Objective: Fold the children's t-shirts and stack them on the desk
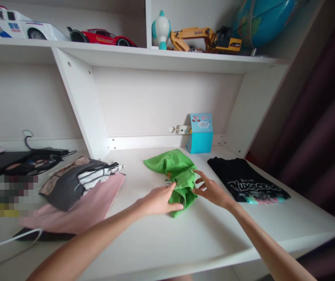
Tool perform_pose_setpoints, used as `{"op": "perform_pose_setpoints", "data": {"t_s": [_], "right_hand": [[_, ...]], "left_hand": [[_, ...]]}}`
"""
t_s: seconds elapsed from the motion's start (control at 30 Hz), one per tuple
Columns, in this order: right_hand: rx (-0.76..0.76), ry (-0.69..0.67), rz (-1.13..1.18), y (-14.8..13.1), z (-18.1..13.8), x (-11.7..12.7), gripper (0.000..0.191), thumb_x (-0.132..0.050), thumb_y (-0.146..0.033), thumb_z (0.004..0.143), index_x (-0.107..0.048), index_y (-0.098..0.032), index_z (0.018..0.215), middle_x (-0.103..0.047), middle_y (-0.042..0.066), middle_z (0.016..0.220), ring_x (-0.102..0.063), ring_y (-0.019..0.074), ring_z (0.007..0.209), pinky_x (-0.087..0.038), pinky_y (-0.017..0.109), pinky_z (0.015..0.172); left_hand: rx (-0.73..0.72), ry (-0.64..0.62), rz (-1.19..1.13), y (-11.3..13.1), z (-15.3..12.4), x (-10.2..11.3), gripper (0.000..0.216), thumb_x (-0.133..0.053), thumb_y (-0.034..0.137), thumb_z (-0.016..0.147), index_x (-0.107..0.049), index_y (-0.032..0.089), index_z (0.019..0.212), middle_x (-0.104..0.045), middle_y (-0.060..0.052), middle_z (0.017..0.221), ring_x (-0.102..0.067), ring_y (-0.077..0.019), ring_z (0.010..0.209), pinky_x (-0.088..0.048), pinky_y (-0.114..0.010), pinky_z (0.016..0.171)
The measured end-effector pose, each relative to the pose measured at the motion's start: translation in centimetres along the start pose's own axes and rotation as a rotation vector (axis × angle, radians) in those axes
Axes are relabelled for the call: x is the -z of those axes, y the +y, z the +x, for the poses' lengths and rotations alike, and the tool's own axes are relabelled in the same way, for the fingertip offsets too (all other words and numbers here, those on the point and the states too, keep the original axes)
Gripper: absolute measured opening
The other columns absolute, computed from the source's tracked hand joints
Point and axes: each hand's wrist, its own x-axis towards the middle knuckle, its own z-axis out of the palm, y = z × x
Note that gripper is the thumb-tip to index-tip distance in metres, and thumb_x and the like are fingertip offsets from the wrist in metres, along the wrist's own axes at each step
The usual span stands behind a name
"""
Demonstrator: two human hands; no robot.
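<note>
A green garment [177, 171] lies bunched in the middle of the white desk [185, 238]. My left hand [158, 200] rests on its near left edge, thumb and fingers pinching the fabric. My right hand [211, 190] is at its right side, fingers spread and touching the cloth. A folded black T-shirt [245, 180] with pale lettering lies flat to the right. On the left sits a pile of clothes: a grey and striped piece [76, 179] on top of a pink one [85, 210].
A blue box [200, 134] stands against the back wall. The shelf above holds toy cars [100, 37], a yellow toy excavator [202, 39] and a globe [264, 19]. Cables and dark items [32, 160] lie at the far left. A dark curtain [325, 128] hangs at the right.
</note>
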Motion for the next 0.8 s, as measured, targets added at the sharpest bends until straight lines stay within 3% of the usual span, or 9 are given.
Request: {"op": "perform_pose_setpoints", "data": {"t_s": [0.07, 0.17, 0.27, 0.37, 0.47, 0.53, 0.67, 0.73, 0.8], "right_hand": [[0.048, 0.022, 0.013, 0.2, -1.0, 0.0, 0.076, -0.056, -0.044, 0.073, -0.018, -0.026, 0.136, -0.054, 0.008, 0.105, -0.06, 0.0147, 0.073, -0.05, 0.03, 0.067], [0.086, 0.108, -0.099, -0.5, -1.1, -0.7, 0.065, -0.056, -0.038, 0.074, -0.029, -0.025, 0.131, -0.055, 0.007, 0.1, -0.059, 0.0138, 0.068, -0.049, 0.028, 0.063], [0.059, 0.263, -0.354, -0.9, 0.1, -0.9, 0.037, -0.048, -0.014, 0.072, -0.054, -0.022, 0.107, -0.061, 0.003, 0.089, -0.059, 0.0141, 0.071, -0.046, 0.024, 0.064], [0.032, 0.382, -0.495, -0.5, 1.8, 1.5, 0.037, -0.043, -0.003, 0.063, -0.061, -0.019, 0.089, -0.063, 0.004, 0.084, -0.059, 0.0165, 0.078, -0.044, 0.024, 0.069], [0.008, 0.533, -0.525, -1.0, 3.1, 6.4, 0.034, -0.039, -0.005, 0.066, -0.063, -0.016, 0.088, -0.062, 0.008, 0.091, -0.057, 0.0199, 0.083, -0.043, 0.028, 0.073], [0.03, 0.721, -0.577, -2.5, 3.5, 10.0, 0.033, -0.038, -0.008, 0.069, -0.063, -0.017, 0.089, -0.06, 0.008, 0.093, -0.056, 0.0202, 0.084, -0.042, 0.03, 0.074], [0.143, 1.112, -0.665, -8.2, 1.9, 14.3, 0.031, -0.041, -0.013, 0.073, -0.062, -0.019, 0.094, -0.056, 0.007, 0.093, -0.053, 0.0189, 0.084, -0.044, 0.032, 0.074], [0.207, 1.243, -0.668, -11.5, -0.2, 14.8, 0.032, -0.039, -0.012, 0.075, -0.061, -0.02, 0.098, -0.055, 0.008, 0.094, -0.052, 0.0198, 0.089, -0.043, 0.034, 0.078], [0.276, 1.345, -0.663, -14.4, -2.5, 14.8, 0.034, -0.037, -0.012, 0.077, -0.058, -0.023, 0.102, -0.056, 0.008, 0.095, -0.051, 0.0215, 0.095, -0.042, 0.035, 0.081]], "left_hand": [[-0.018, 0.069, 0.062, 0.0, -0.5, -2.5, 0.061, -0.057, 0.049, 0.071, -0.043, 0.016, 0.121, -0.058, -0.011, 0.105, -0.054, -0.0258, 0.096, -0.043, -0.031, 0.076], [-0.044, 0.178, 0.153, 0.0, 0.2, -4.7, 0.027, -0.048, 0.03, 0.08, -0.056, 0.02, 0.104, -0.059, -0.007, 0.098, -0.053, -0.0227, 0.097, -0.042, -0.031, 0.083], [-0.008, 0.159, 0.193, -0.1, 1.3, -5.0, 0.019, -0.044, 0.02, 0.08, -0.061, 0.022, 0.088, -0.062, -0.004, 0.087, -0.057, -0.0192, 0.089, -0.043, -0.028, 0.077], [0.049, 0.086, 0.212, -0.9, 1.8, -3.9, 0.018, -0.051, 0.02, 0.073, -0.06, 0.023, 0.089, -0.064, -0.002, 0.085, -0.06, -0.0184, 0.08, -0.045, -0.025, 0.069], [0.134, 0.13, 0.277, -2.7, 2.5, -0.3, 0.016, -0.054, 0.015, 0.068, -0.06, 0.021, 0.081, -0.064, -0.002, 0.08, -0.061, -0.0179, 0.074, -0.044, -0.023, 0.063], [0.209, 0.297, 0.325, -4.0, 3.2, 3.7, 0.011, -0.052, 0.014, 0.068, -0.06, 0.019, 0.074, -0.062, -0.003, 0.075, -0.06, -0.0177, 0.071, -0.044, -0.024, 0.062], [0.158, 0.933, 0.325, -4.6, 3.2, 12.9, 0.013, -0.047, 0.017, 0.076, -0.059, 0.017, 0.079, -0.059, -0.003, 0.081, -0.057, -0.0155, 0.074, -0.045, -0.025, 0.068], [0.052, 1.203, 0.301, -3.2, 1.7, 16.3, 0.018, -0.042, 0.016, 0.081, -0.058, 0.017, 0.089, -0.058, -0.002, 0.087, -0.056, -0.0139, 0.08, -0.044, -0.025, 0.074], [-0.055, 1.382, 0.323, -0.9, -0.4, 18.5, 0.021, -0.037, 0.015, 0.086, -0.056, 0.017, 0.095, -0.057, 0.0, 0.09, -0.055, -0.013, 0.086, -0.043, -0.025, 0.078]]}}
